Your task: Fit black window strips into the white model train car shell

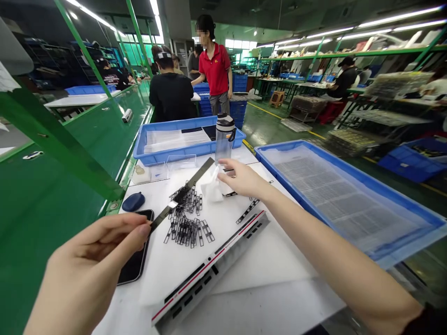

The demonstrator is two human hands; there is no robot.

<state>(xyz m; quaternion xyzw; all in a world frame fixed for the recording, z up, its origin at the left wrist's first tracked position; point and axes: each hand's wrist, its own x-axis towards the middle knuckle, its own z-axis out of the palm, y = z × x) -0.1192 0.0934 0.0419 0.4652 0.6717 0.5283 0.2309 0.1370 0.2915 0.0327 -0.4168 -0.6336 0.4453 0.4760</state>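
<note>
My left hand [101, 256], at the lower left, pinches the near end of a long, thin, flat metal strip [200, 173] between thumb and forefinger. The strip slants away over the table, with a small white patch partway along it. Beneath it lie loose piles of small black window-like frames [188, 231]. My right hand [244, 179] reaches across to a crumpled white tissue [212, 190], whose raised tip is between its thumb and forefinger. Closer to me lies a long white model train-car shell [209, 274] with a red stripe and dark window openings. More black frame strips [248, 210] lie right of the piles.
A drink bottle [223, 139] stands behind the tissue. Blue trays [139, 146] sit at the back and right [314, 218]. A phone [134, 265] and a dark blue round case [133, 201] lie left. A green post [70, 153] rises alongside. Other people work beyond.
</note>
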